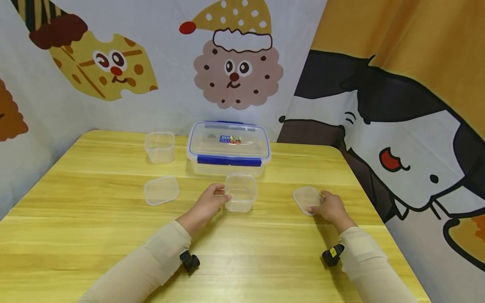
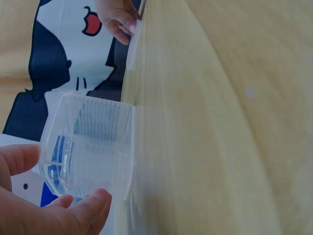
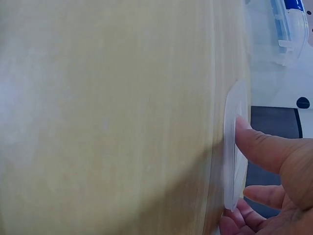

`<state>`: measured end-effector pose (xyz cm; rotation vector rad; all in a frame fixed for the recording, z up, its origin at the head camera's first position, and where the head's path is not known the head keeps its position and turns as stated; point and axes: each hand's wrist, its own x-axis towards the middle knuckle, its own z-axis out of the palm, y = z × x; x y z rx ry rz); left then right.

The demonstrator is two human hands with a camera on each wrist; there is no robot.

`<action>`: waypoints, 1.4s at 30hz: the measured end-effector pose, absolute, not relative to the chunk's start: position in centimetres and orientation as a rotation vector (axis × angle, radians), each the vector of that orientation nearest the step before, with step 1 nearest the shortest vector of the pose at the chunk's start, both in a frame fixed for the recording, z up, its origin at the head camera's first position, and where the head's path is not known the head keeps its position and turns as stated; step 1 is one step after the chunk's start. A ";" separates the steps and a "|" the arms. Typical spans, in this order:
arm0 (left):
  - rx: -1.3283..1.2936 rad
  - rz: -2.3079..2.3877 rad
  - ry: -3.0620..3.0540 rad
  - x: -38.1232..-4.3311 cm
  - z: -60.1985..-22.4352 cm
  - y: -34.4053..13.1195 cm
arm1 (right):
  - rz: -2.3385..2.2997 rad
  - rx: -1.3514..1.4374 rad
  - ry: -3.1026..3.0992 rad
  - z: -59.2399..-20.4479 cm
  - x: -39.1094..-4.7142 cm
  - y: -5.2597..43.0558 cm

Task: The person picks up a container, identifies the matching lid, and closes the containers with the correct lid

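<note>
A clear, square plastic container [image 1: 241,193] stands lidless near the middle of the table. My left hand [image 1: 206,204] is at its left side, thumb tip against the near left wall and the fingers loosely bent beside it. In the left wrist view the thumb and fingertips lie around one corner of the container [image 2: 90,142]. My right hand [image 1: 333,209] pinches the right edge of a flat translucent lid [image 1: 306,200]. The right wrist view shows the thumb on the face of the lid [image 3: 230,152], with other fingers at its edge.
Behind the middle container stands a large clear box [image 1: 227,143] with a blue-trimmed lid and blue latch. A second clear container [image 1: 160,147] is at the back left, with another translucent lid [image 1: 161,190] in front of it. Printed curtains [image 1: 166,113] hang behind the wooden table [image 1: 94,219].
</note>
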<state>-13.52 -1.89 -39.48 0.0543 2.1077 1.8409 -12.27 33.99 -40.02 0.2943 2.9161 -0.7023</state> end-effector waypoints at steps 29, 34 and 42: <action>0.046 1.839 2.122 -13.9 -39.9 -2.1 | -0.992 0.443 2.811 -40.1 -12.6 33.9; 0.038 1.844 2.118 -13.8 -39.9 -2.2 | -1.063 0.455 2.767 -40.2 -12.6 33.8; 0.039 1.837 2.111 -13.8 -40.0 -2.1 | -1.211 0.444 2.766 -40.1 -12.2 34.1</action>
